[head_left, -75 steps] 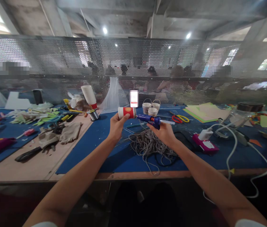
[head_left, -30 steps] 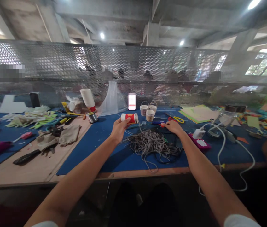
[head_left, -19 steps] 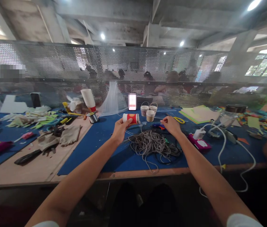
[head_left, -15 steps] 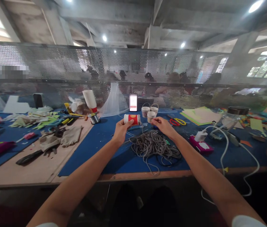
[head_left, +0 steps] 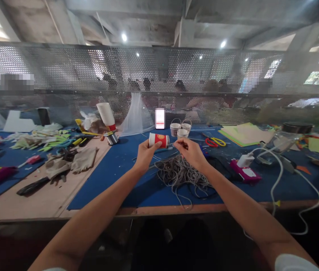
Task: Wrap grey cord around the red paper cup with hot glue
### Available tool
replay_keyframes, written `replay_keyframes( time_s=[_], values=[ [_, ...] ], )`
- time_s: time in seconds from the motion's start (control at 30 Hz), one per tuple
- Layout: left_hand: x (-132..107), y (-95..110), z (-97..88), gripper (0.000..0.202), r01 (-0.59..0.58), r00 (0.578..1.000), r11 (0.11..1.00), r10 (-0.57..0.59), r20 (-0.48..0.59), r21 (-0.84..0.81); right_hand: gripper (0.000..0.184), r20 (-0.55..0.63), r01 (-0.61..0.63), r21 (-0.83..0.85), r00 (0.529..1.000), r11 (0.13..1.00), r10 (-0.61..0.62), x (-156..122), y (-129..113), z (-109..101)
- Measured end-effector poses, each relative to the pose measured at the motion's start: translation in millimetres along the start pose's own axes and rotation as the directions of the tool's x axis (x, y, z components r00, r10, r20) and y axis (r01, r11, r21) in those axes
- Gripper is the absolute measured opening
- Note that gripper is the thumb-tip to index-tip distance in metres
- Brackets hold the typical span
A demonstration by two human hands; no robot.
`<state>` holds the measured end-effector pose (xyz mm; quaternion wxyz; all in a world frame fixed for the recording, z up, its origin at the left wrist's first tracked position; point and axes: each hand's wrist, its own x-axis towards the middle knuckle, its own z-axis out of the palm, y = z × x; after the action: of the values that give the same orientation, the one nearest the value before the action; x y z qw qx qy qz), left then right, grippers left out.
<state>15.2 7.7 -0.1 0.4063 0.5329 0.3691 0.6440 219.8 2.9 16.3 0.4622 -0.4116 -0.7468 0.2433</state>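
My left hand (head_left: 145, 154) is wrapped round a red-and-white paper cup (head_left: 162, 139), which lies on its side in the air above the blue mat. My right hand (head_left: 191, 152) is just right of the cup with its fingers pinched together. Whatever sits between those fingertips is too small to make out. Below both hands lies a tangled heap of grey cord (head_left: 179, 174). Beyond my right hand stand several small cups with thin loop handles (head_left: 175, 130).
Further right are red and yellow scissors (head_left: 211, 142), coloured paper (head_left: 244, 134) and a purple power strip (head_left: 245, 172) with a white cable. To the left are stacked paper cups (head_left: 105, 114) on a can (head_left: 111, 138), and work gloves (head_left: 84, 161). A phone (head_left: 159, 118) stands at the back.
My right hand has moved left, closer to the end of the paper cup. My left hand keeps its grip on the cup. The view has shifted slightly.
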Motion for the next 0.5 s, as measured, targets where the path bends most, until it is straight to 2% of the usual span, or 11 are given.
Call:
replay_keyframes(
  time_s=[0.17,0.5],
  values=[
    [-3.0,3.4,3.2,0.03,0.021,0.999,0.999,-0.022,0.031,0.035,0.02,-0.084,0.183,-0.212,0.975,0.96,-0.205,-4.5,-4.8,-3.3],
    [-8.0,12.6,9.7,0.029,0.057,0.995,0.995,-0.063,0.082,0.077,0.018,-0.119,0.2,-0.276,0.963,0.94,-0.24,-4.3,-6.3,-5.9]
  ],
)
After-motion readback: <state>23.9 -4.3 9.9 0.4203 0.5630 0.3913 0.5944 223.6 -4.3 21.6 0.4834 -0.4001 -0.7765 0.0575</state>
